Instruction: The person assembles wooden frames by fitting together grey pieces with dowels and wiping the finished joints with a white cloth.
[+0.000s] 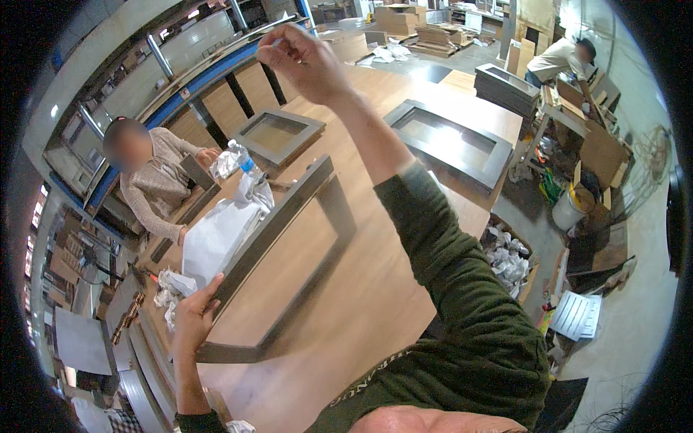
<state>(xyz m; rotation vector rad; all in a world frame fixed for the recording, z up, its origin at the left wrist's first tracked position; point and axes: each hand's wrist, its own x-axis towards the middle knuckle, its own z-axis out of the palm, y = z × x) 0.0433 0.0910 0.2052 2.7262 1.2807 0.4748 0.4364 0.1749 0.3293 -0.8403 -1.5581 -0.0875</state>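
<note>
A dark grey rectangular frame [271, 238] stands tilted up on edge on the wooden tabletop [375, 303]. At its lower left corner my left hand [196, 315] grips the upper rail, thumb along the edge. My right hand [299, 63] is raised high above the far side of the table, away from the frame. Its fingers are curled together; what they hold, if anything, is too small to make out. White paper sheets [216, 242] lie just beyond the frame, beside a plastic water bottle [244, 157].
Across the table on the left, a person [162, 173] handles a dark piece. Two more grey framed panels, one at the far middle [280, 136] and a stack at the right [451, 141], rest on the tabletop. Crumpled paper fills a box [509, 256] beside the table. Another person [563, 63] bends over farther back.
</note>
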